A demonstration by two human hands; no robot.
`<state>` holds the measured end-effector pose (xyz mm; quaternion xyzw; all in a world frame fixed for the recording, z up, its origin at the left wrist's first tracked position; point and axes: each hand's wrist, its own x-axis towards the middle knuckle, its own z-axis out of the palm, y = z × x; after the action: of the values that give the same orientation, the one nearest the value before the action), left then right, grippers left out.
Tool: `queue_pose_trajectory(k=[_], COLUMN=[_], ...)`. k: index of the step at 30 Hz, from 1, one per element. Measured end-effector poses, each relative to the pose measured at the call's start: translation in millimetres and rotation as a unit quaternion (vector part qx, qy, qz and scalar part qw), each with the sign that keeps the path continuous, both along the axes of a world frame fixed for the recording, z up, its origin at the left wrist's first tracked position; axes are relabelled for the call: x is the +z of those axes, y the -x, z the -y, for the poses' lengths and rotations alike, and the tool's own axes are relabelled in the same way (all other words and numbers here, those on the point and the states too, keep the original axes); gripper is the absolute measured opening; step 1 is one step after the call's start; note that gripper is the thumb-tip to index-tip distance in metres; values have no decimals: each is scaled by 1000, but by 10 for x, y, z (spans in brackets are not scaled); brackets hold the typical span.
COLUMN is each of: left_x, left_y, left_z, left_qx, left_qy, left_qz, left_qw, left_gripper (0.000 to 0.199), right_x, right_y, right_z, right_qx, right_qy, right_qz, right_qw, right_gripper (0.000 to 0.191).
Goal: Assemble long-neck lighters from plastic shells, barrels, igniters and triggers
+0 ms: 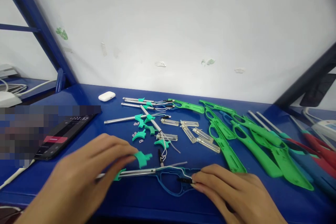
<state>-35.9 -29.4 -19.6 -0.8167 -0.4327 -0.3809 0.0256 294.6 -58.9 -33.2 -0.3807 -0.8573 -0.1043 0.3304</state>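
Pinched between the thumb and fingers of my left hand [97,171] is a small teal trigger piece [142,160]. Below it, a metal tube [139,172] with another teal piece lies along a blue handle shell [168,190]. My right hand [223,189] is at the shell's right part, fingertips closed on a black igniter part [185,180] with white wires running to the tube. Beyond my hands lie loose teal triggers [139,135], more metal tubes [123,119] with wires, and several clear fuel tanks [207,144].
Green shell halves [254,150] spread over the right of the blue table [78,101], with red and blue lighters [320,147] at the far right. A phone [65,134] lies at left, and a white earbud case [106,96] near the wall.
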Motion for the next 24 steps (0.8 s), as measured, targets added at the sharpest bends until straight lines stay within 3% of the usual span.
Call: queue_pose_trajectory(k=[2,6,12,24], left_x=[-57,-143,-268,-294], left_y=[-163,-425,-484,-604], left_z=[88,164,142,125], left_qx=[-58,-109,-100,-120], left_qy=[-5,-13,-24,-23], left_qz=[-39,-89,-107,-90], left_qw=[998,990,989,988], left_gripper=[18,38,49,42], right_x=[-15,-28,-55,-98], right_y=[-18,-44,-36,-103], right_z=[11,28,39,57], right_qx=[0,3,14,10], right_qy=[9,34,71,115], right_qz=[0,0,2,37], right_qw=[1000,999,997,993], right_gripper=[50,48,44,43])
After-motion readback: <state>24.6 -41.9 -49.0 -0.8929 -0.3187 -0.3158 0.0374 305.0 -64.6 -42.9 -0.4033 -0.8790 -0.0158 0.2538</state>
